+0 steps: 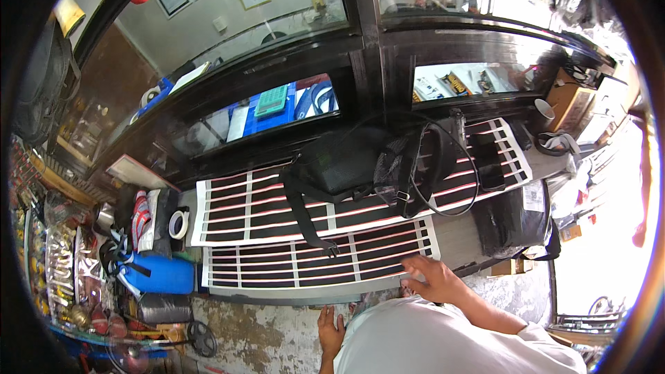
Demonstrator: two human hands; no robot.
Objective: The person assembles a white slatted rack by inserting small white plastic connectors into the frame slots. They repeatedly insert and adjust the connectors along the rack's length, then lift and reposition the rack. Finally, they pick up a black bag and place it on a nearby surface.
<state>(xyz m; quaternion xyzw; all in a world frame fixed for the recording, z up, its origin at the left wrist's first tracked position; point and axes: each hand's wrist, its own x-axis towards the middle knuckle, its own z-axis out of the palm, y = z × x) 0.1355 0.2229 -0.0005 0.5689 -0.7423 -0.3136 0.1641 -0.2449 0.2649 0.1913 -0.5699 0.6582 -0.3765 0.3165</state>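
Two long white sheets with black bars and thin red lines lie on a grey bench: an upper sheet (225, 215) and a lower sheet (270, 266). My right hand (431, 280) is at the right end of the lower sheet, fingers loosely bent and apart, with nothing visible in it. Whether its fingertips touch the sheet I cannot tell. Below the bench edge, my left hand (331, 331) hangs beside my white shirt, its fingers slightly spread and holding nothing. A black bag (346, 163) with straps and a buckle rests on the upper sheet, hiding part of it.
A thin black cable (476, 173) loops beside the bag. To the right stands a package wrapped in black plastic (512, 218). A tape roll (179, 224) and a blue container (159, 273) are at the left. Dark-framed glass windows (374, 48) rise behind the bench.
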